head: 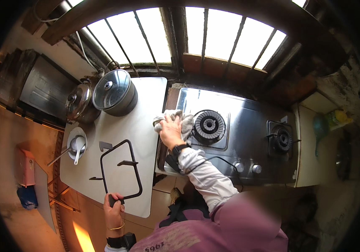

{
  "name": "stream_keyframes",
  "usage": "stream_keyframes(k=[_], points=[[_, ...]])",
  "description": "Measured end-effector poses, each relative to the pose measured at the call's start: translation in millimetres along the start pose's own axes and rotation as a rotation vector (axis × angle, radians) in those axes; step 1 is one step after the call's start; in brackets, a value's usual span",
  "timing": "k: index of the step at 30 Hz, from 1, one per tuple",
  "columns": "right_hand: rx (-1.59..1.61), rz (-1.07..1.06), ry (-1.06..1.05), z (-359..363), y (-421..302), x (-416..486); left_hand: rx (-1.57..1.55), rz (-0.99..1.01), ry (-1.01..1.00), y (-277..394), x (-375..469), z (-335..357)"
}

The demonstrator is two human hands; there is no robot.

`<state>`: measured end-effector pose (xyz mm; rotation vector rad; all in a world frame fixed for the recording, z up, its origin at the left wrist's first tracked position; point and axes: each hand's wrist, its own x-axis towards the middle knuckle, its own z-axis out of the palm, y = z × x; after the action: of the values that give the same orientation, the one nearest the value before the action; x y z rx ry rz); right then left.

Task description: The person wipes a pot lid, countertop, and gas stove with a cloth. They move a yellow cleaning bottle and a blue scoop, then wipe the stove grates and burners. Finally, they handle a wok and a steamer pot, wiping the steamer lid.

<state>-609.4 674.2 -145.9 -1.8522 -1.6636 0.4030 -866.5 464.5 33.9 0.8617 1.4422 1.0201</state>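
My left hand (114, 206) grips one corner of a black metal pan support (138, 176), a square frame with prongs. The frame lies over the white tabletop (136, 126); whether it rests on it or is held just above, I cannot tell. My right hand (171, 130) presses a crumpled grey-white cloth (184, 121) against the left end of a stainless steel gas hob (243, 116). Just right of the cloth sits the hob's left burner (210, 125), with no pan support around it. Part of the cloth is hidden under my fingers.
A glass-lidded steamer pot (117, 94) and a lidded steel pot (80, 102) stand at the table's back left. Below them is a bowl (72, 132) with a white spoon (79, 146). The right burner (282, 140) bears its support. Two knobs (256, 168) line the front.
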Motion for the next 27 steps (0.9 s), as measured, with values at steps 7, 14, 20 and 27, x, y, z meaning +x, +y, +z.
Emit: stream_keyframes(k=[7,14,20,27], points=[[-0.017,-0.123,-0.235,-41.3,-31.4,-143.8,-0.059,0.050,-0.108,-7.9,-11.0,-34.7],[-0.115,0.023,-0.191,-99.5,30.4,-191.5,-0.105,0.104,-0.225,-4.7,-12.2,-45.7],[-0.216,0.307,0.014,-153.3,105.5,-159.4,-0.118,0.074,-0.211,-2.6,-14.5,-49.2],[-0.297,0.524,0.184,-157.6,150.7,-95.1,-0.098,0.074,-0.136,-2.5,-4.9,-45.2]])
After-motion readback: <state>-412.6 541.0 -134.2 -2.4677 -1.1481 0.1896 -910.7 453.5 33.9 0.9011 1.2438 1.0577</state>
